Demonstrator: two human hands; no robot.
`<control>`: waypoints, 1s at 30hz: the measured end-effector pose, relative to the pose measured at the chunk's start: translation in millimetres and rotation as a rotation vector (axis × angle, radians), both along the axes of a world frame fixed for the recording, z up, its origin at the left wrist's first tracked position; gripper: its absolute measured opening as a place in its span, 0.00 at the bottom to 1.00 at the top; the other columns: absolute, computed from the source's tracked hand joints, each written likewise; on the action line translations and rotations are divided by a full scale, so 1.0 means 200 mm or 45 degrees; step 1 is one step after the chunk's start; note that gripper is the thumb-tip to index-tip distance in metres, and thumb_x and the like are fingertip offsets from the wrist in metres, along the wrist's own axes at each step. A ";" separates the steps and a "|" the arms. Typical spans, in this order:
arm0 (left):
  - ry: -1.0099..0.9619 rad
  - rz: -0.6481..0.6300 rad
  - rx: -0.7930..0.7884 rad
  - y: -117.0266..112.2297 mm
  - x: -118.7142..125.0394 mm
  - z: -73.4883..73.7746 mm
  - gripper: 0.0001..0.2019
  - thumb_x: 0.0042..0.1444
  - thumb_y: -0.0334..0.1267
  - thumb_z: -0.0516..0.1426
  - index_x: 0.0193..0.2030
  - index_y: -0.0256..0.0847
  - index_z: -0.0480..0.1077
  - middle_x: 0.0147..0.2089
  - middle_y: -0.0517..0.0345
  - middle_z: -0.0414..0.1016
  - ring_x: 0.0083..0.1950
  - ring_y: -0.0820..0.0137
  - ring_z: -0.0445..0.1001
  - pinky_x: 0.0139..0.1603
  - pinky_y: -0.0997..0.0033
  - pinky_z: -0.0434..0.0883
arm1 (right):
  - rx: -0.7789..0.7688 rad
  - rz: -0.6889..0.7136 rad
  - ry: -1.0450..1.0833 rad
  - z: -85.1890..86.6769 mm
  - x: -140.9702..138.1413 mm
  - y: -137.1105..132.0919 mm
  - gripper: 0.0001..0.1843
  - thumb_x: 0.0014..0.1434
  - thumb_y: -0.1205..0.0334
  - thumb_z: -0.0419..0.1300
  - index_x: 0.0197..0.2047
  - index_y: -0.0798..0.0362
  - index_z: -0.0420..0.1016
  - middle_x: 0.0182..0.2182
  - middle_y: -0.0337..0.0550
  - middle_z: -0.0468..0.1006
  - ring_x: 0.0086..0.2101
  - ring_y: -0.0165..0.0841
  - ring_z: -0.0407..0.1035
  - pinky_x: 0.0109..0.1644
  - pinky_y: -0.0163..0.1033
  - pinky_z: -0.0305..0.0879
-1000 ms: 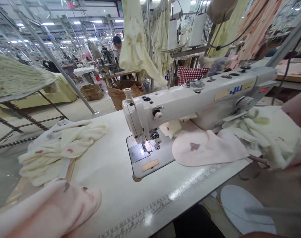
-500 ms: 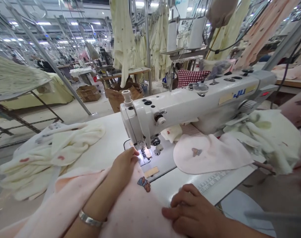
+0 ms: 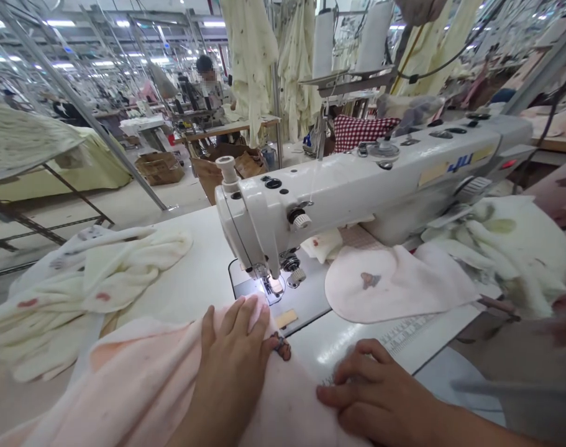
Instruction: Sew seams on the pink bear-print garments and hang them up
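A pale pink fabric piece (image 3: 292, 397) with a small bear print lies spread from my lap side up to the sewing machine's lit needle area (image 3: 271, 285). My left hand (image 3: 233, 354) rests flat on it, fingers spread, with the tips just in front of the presser foot. The thumb partly covers the bear print (image 3: 281, 346). At the fabric's right edge, my right hand (image 3: 376, 391) has its fingers curled and the edge held by thumb and fingers. The white sewing machine (image 3: 329, 192) stands directly beyond both hands.
A rounded pink piece (image 3: 371, 285) with a bear print lies right of the needle. Cream fabric is heaped at left (image 3: 100, 292) and right (image 3: 511, 248). Thread cones (image 3: 323, 46) stand behind the machine. A person (image 3: 208, 81) sits at a far table.
My left hand has gone from pinching the fabric beside the needle to lying flat on it, slightly back. The fabric's top edge has shifted away from the needle. My right hand has barely moved.
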State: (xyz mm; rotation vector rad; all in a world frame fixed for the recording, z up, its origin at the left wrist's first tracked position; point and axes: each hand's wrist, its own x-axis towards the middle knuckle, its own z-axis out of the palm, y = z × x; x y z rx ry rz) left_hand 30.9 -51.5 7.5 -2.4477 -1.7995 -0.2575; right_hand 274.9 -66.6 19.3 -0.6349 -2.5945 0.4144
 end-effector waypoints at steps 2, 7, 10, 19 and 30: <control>-0.011 -0.002 0.003 0.00 0.01 -0.02 0.17 0.61 0.38 0.47 0.55 0.43 0.65 0.60 0.47 0.65 0.60 0.53 0.62 0.58 0.38 0.48 | -0.003 0.010 -0.030 0.01 0.02 0.01 0.05 0.58 0.68 0.52 0.36 0.49 0.67 0.41 0.36 0.79 0.41 0.31 0.69 0.48 0.42 0.58; -0.068 -0.013 -0.030 0.06 0.03 -0.04 0.17 0.61 0.41 0.48 0.55 0.41 0.65 0.59 0.47 0.65 0.59 0.55 0.62 0.59 0.41 0.51 | -0.004 -0.004 -0.041 0.02 0.04 0.03 0.05 0.58 0.67 0.54 0.36 0.48 0.68 0.43 0.33 0.78 0.42 0.31 0.70 0.50 0.42 0.57; -0.079 -0.042 -0.036 0.08 0.04 -0.04 0.18 0.61 0.42 0.48 0.55 0.41 0.66 0.59 0.46 0.65 0.59 0.54 0.61 0.58 0.42 0.53 | 0.006 -0.012 -0.040 0.00 0.04 0.03 0.04 0.58 0.67 0.55 0.37 0.48 0.68 0.43 0.33 0.78 0.42 0.31 0.70 0.48 0.41 0.58; -0.121 -0.204 0.164 0.15 -0.03 -0.04 0.15 0.59 0.41 0.52 0.50 0.40 0.70 0.48 0.46 0.68 0.48 0.56 0.62 0.50 0.50 0.62 | 0.041 -0.069 0.051 -0.06 0.01 0.03 0.03 0.58 0.68 0.53 0.34 0.51 0.67 0.43 0.32 0.78 0.39 0.30 0.68 0.48 0.41 0.53; 0.014 -0.284 0.333 -0.08 0.14 -0.09 0.12 0.60 0.38 0.47 0.43 0.40 0.71 0.44 0.47 0.75 0.47 0.57 0.71 0.58 0.44 0.50 | 0.079 -0.020 -0.072 -0.04 -0.05 0.11 0.04 0.59 0.66 0.55 0.37 0.53 0.70 0.47 0.38 0.76 0.38 0.32 0.63 0.46 0.44 0.49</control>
